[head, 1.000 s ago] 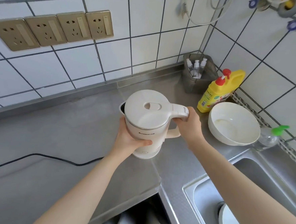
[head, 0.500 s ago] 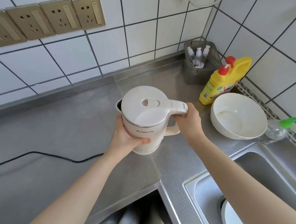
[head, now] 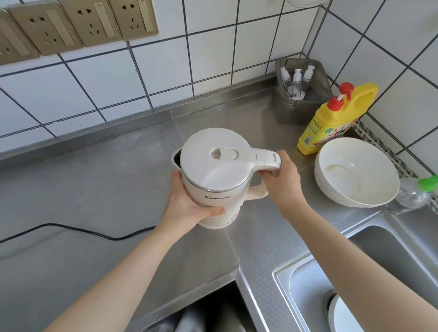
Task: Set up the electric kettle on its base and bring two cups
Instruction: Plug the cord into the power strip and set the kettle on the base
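A cream-white electric kettle [head: 213, 170] with its lid shut stands upright near the middle of the steel counter [head: 87, 182]. My left hand [head: 187, 202] wraps the kettle's lower body from the left, thumb across the front. My right hand [head: 281, 180] grips the kettle's handle at the right. A black power cord [head: 78, 230] runs from under the kettle leftward across the counter. The base is hidden beneath the kettle and my left hand. No cups are in view.
A white bowl [head: 356, 173], a yellow detergent bottle [head: 330, 121], a green-capped clear bottle [head: 418, 190] and a grey holder of small bottles [head: 299, 91] fill the back right corner. A sink [head: 375, 288] with a white plate [head: 349, 330] lies at right. Wall sockets [head: 67, 25] sit upper left.
Both hands keep their hold on the kettle. The view has tilted down and shifted slightly; the kettle's place on the counter looks about the same.
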`<state>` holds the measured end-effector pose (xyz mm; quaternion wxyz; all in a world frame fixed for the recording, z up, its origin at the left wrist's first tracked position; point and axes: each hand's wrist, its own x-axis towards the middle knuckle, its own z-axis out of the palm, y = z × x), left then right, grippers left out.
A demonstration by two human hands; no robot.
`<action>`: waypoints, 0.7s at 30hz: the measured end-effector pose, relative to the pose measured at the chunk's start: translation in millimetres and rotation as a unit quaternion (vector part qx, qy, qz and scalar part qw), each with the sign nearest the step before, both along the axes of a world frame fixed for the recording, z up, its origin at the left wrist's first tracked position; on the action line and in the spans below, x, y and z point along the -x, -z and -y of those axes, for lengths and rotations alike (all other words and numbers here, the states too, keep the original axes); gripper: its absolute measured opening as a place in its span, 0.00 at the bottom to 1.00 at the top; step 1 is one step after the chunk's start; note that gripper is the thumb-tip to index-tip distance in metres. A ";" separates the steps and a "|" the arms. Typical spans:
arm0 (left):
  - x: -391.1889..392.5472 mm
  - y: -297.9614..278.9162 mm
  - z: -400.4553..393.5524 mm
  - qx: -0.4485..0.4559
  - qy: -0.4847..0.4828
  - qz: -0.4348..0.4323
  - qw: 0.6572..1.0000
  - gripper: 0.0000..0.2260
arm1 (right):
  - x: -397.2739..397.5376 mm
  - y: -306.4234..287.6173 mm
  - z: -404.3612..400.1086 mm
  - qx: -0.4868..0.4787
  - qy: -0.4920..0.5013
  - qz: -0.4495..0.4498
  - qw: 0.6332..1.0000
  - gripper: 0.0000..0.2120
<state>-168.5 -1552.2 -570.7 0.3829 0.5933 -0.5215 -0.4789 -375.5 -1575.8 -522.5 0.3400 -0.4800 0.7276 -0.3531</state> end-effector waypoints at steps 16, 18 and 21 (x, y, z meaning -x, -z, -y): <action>-2.8 0.6 3.2 -0.012 0.022 0.009 1.000 0.47 | 2.8 8.5 -7.2 0.019 0.011 0.008 1.000 0.06; -6.0 1.8 2.8 -0.010 0.013 0.010 1.000 0.48 | -2.5 9.3 -7.5 0.032 0.014 0.009 0.999 0.05; -5.8 2.2 3.7 -0.011 0.009 0.005 1.000 0.47 | -4.5 8.6 -2.6 0.040 0.009 -0.001 0.999 0.05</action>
